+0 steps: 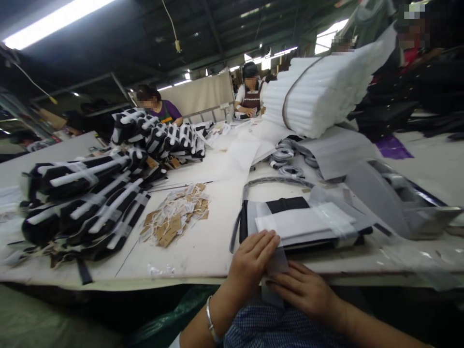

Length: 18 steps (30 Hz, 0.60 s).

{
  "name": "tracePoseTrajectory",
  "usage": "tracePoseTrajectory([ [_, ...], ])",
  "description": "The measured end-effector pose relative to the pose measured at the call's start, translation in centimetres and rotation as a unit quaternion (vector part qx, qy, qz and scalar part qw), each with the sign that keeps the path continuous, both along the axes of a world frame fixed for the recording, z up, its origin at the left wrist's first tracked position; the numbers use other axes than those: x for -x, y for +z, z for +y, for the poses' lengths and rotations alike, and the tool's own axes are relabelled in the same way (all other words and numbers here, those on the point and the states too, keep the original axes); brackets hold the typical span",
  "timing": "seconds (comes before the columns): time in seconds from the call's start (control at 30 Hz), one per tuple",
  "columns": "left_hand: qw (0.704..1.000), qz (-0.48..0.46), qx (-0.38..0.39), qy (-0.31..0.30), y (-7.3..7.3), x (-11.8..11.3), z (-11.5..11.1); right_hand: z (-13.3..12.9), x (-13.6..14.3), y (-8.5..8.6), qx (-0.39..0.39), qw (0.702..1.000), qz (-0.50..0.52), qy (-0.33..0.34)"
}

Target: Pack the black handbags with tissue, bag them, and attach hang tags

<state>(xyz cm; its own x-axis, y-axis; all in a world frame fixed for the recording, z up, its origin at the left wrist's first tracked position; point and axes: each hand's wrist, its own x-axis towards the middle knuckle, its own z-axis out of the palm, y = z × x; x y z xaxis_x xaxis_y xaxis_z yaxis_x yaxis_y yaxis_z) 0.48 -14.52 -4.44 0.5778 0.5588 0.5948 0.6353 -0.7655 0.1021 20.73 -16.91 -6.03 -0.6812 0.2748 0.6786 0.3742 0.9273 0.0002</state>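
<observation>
We are looking down at our two bare hands at the near edge of a white surface [203, 261]. Our left hand [255, 250], with a silver bracelet [210, 319] at its wrist, lies with fingers together on a translucent strip [278, 260] at the near side of a bag [289, 205]. Our right hand [306, 289] reaches in just below, its fingers over the strip's lower part. Both thumbs are hidden, so we cannot tell whether either grip is clamped on it. The bag lies flat before us, a white pad [304, 223] on top and its wrapped handle [277, 180] arching behind.

To the left are a heap of brown tags [170, 231] with white strings and stacked black bundles [92, 210] with white rolls. Beyond the bag are gray coils [290, 171] and a strapped stack of white tubes [319, 99]. Two people [169, 112] work across the surface.
</observation>
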Motion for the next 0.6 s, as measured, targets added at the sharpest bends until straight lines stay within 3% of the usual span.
tracePoseTrajectory([
  [0.17,0.999,0.037,-0.020,0.006,-0.1,0.6,0.2,-0.8,0.3,-0.3,0.035,0.998,0.044,0.019],
  [0.3,0.999,0.027,-0.038,0.019,-0.6,0.6,0.5,-3.1,-1.0,-2.5,0.101,0.993,0.043,0.035],
  [0.43,0.998,0.017,-0.049,0.020,-0.6,0.5,0.6,-4.3,-1.7,-4.1,0.115,0.991,0.068,0.028],
  [0.5,0.998,0.011,-0.051,0.019,-0.5,0.4,0.7,-4.2,-1.9,-3.8,0.116,0.990,0.071,0.031],
  [0.6,0.999,0.007,-0.047,0.019,-0.5,0.3,0.7,-3.7,-2.2,-1.9,0.123,0.990,0.059,0.043],
])
